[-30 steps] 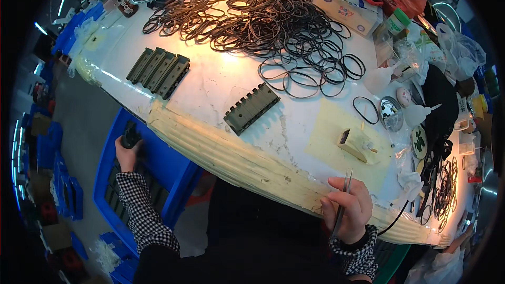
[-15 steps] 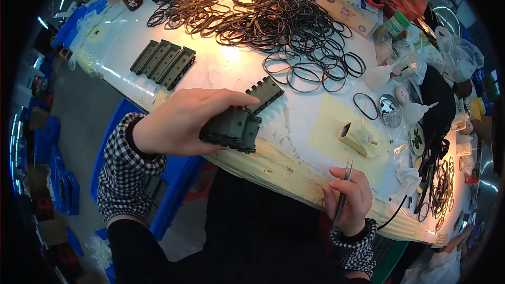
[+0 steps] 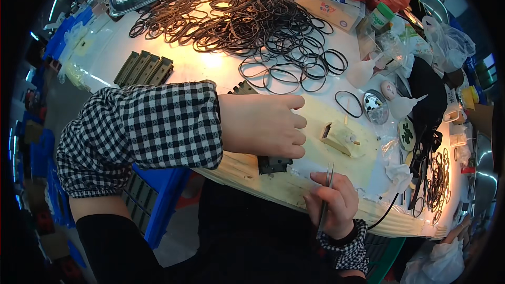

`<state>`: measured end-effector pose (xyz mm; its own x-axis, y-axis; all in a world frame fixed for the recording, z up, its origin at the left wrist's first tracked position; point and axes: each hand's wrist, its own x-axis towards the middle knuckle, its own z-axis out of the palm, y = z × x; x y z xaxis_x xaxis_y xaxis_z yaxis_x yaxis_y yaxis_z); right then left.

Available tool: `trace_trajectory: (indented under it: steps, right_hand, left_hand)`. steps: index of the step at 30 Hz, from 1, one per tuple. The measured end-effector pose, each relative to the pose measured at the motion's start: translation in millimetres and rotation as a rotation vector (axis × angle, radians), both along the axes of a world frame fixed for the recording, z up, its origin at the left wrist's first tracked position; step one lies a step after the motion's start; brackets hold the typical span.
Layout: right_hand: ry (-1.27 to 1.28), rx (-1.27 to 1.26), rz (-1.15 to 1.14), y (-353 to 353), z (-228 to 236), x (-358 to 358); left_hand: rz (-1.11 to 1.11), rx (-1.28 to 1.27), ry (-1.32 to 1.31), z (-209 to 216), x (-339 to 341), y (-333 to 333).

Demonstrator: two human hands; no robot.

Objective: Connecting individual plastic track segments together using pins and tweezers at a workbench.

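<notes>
My left hand [image 3: 265,126] is palm down over the table's near side, its fingers curled under. From beneath it juts the end of a dark green ribbed plastic block [image 3: 274,165]; the grip itself is hidden. Behind my left wrist, part of another dark green block [image 3: 243,88] shows on the table. At the near edge, my right hand [image 3: 336,202] is closed round a pair of metal tweezers [image 3: 324,198], tips up. Beyond it a small cream-coloured block with a dark opening and a peg [image 3: 342,139] sits on a yellowish sheet.
Several olive green blocks [image 3: 143,68] lie in a row at the left. A heap of black rubber rings [image 3: 247,21] spreads across the back, with one loose ring [image 3: 348,104] nearer. At the right are a small metal dish [image 3: 374,106], squeeze bulbs [image 3: 363,73] and plastic bags [image 3: 447,39].
My left hand has swung right with the dark green block and turned palm down, its sleeve now crossing the table. The right hand keeps the tweezers. The view has shifted slightly.
</notes>
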<state>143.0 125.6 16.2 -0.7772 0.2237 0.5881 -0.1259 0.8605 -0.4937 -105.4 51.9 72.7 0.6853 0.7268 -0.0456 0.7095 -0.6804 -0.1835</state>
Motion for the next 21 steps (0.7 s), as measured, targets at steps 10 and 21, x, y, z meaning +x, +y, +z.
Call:
trace_trajectory:
  steps: [10, 21]
  right_hand:
    - [0.016, 0.013, -0.002, -1.4, 1.5, 0.5]
    - [0.071, -0.003, 0.020, 0.0, 17.5, 21.0]
  left_hand:
    - [0.053, 0.354, 0.215, 7.3, -28.8, -19.3]
    - [0.938, 0.339, -0.487, -8.5, 28.1, -33.9]
